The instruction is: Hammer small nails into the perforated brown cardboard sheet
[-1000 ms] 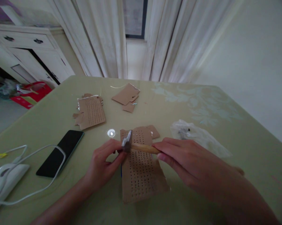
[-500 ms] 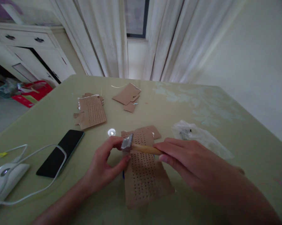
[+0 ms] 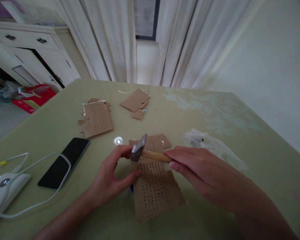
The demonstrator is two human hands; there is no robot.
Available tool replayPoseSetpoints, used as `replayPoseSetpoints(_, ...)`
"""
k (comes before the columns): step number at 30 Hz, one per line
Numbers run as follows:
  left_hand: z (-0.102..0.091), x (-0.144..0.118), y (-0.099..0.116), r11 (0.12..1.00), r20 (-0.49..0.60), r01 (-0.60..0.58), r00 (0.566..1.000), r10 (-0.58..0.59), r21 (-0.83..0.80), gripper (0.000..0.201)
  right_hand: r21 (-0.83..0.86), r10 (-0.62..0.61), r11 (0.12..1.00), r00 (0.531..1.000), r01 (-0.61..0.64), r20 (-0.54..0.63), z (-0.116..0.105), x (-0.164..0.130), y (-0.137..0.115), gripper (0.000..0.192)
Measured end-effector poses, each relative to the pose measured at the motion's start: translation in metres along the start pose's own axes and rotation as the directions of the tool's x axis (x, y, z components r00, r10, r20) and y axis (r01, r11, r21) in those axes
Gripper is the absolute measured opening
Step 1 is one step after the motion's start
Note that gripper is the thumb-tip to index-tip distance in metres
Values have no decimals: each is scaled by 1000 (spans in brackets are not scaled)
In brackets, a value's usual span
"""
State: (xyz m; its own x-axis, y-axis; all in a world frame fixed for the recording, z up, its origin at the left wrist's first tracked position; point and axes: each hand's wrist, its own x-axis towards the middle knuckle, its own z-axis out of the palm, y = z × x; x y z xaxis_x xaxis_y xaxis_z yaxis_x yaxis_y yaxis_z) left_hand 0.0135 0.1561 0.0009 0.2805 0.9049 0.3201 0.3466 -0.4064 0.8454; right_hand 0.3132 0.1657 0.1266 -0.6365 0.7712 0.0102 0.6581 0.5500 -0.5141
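Observation:
My right hand (image 3: 197,170) is closed around the wooden handle of a hammer (image 3: 153,155). The metal head is over the upper left part of a brown cardboard piece (image 3: 156,186) dotted with rows of small holes. At the cardboard's left edge, my left hand (image 3: 115,173) grips it, thumb on top; its other fingertips are hidden behind the hammer head. A bit of something blue (image 3: 132,188) shows under the cardboard near the left thumb. Another scrap of cardboard (image 3: 164,140) pokes out behind the punched piece.
Further back lie a stack of punched cardboard (image 3: 97,118) and plain cardboard pieces (image 3: 136,100). A clear plastic bag (image 3: 214,148) is on the right. On the left are a black phone (image 3: 63,163), a white cable and a white power bank (image 3: 8,186). A small round white item (image 3: 118,141) sits mid-table.
The hammer head has tilted and lifted slightly, moving a little right. My left hand stays at the cardboard's edge, and the cardboard has barely moved.

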Motion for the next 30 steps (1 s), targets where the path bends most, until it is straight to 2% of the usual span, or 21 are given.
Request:
replayPoseSetpoints(3, -2, 1, 3, 999, -20, -11, 1000, 12, 44, 55, -33, 4, 999, 998, -3, 59, 0, 0, 0, 23)
replayPoseSetpoints(6, -10, 5, 2, 998, -91, 1, 996, 4, 61, 55, -10, -8, 1000, 1000, 9, 7, -2, -2, 1, 25)
replayPoseSetpoints(9, -27, 15, -5, 981, -234, 147, 965, -116, 124, 42, 25, 3, 1000, 997, -1, -72, -9, -3, 3, 29)
replayPoseSetpoints(12, -46, 24, -17, 884, -304, 316, 929, -213, 346, 33, 28, 30, 999, 995, -28, -90, -14, -3, 5, 31)
replayPoseSetpoints(14, -56, 27, -25, 802, -286, 347, 930, -230, 486, 30, 27, 44, 999, 995, -41, -86, -16, -2, 6, 32)
replayPoseSetpoints(17, -65, 25, -34, 741, -196, 347, 938, -287, 575, 30, 32, 50, 998, 995, -48, -85, -17, -1, 8, 32)
replayPoseSetpoints(20, -67, 21, -40, 742, -78, 315, 939, -336, 592, 33, 26, 64, 998, 995, -62, -79, -17, -1, 8, 33)
replayPoseSetpoints(23, -61, 20, -42, 763, -16, 274, 945, -327, 586, 30, 12, 76, 997, 995, -76, -66, -16, -1, 8, 35)
replayPoseSetpoints(27, -46, 21, -40, 777, 3, 256, 949, -315, 575, 24, -4, 55, 998, 995, -55, -78, -15, 1, 8, 36)
replayPoseSetpoints(30, -38, 24, -40, 803, -25, 215, 970, -243, 556, 24, -24, 37, 999, 995, -39, -95, -14, 3, 8, 33)
